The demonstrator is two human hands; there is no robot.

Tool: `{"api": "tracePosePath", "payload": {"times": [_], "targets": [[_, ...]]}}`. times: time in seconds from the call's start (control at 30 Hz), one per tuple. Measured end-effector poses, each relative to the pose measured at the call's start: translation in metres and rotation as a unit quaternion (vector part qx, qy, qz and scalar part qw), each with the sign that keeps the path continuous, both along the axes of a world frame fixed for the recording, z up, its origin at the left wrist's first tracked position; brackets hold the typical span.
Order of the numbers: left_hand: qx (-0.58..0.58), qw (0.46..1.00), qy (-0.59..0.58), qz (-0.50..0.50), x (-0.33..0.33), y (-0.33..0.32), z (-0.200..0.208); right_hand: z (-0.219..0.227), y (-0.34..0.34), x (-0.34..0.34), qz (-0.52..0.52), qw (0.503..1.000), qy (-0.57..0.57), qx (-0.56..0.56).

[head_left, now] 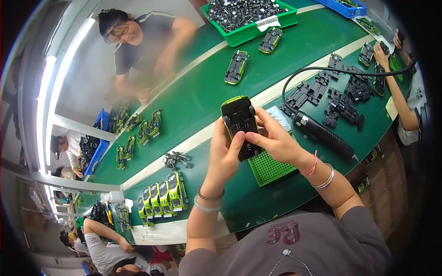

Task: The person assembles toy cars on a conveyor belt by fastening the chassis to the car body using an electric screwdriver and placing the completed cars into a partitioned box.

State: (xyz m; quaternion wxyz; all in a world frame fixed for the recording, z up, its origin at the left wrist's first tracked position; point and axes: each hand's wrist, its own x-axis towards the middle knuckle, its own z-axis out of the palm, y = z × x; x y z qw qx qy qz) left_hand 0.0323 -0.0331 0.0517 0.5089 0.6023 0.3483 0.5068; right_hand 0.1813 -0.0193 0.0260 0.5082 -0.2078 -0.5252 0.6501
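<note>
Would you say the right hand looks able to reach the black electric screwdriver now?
Probably yes, once free: the electric screwdriver lies uncovered nearby, but the right hand holds the toy car.

most fingertips of the left hand (223,149) and the right hand (276,141) were lost to me behind the dark toy car (237,115), whose small pale marks (249,147) i couldn't make out. the right hand hid part of the green basket (271,171) toward the near edge of the bench (241,207). beyond the far edge a co-worker's arms (168,57) blurred; along it, a blue bin (341,10) was partly cut off.
</note>
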Motion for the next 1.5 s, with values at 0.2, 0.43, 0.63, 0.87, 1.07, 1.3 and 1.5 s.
{"api": "tracePosePath", "payload": {"times": [0.2, 0.43, 0.63, 0.87, 1.07, 1.3, 1.5], "targets": [[0.025, 0.999, 0.014, 0.046, 0.005, 0.001, -0.012, -0.002, -0.003, 0.000, -0.036, 0.999, -0.038, -0.005], [-0.040, 0.999, 0.003, 0.035, -0.007, 0.010, -0.009, -0.004, -0.004, -0.007, -0.067, 0.992, -0.099, 0.027], [0.051, 0.994, -0.027, 0.091, 0.002, 0.001, -0.019, -0.010, -0.011, -0.017, -0.154, 0.973, -0.144, 0.090], [0.046, 0.987, 0.008, 0.154, 0.011, 0.001, -0.020, -0.012, -0.012, -0.017, -0.154, 0.975, -0.146, 0.072], [0.045, 0.992, 0.098, -0.059, -0.032, 0.009, -0.005, -0.012, -0.005, -0.021, -0.009, 0.982, 0.184, -0.051], [-0.026, 0.988, 0.145, -0.043, -0.086, 0.036, -0.010, 0.012, -0.009, 0.013, -0.163, 0.955, -0.214, 0.126], [0.134, 0.653, 0.715, 0.211, -0.177, 0.084, -0.015, 0.012, -0.005, 0.071, -0.280, 0.934, -0.191, 0.115]]}}
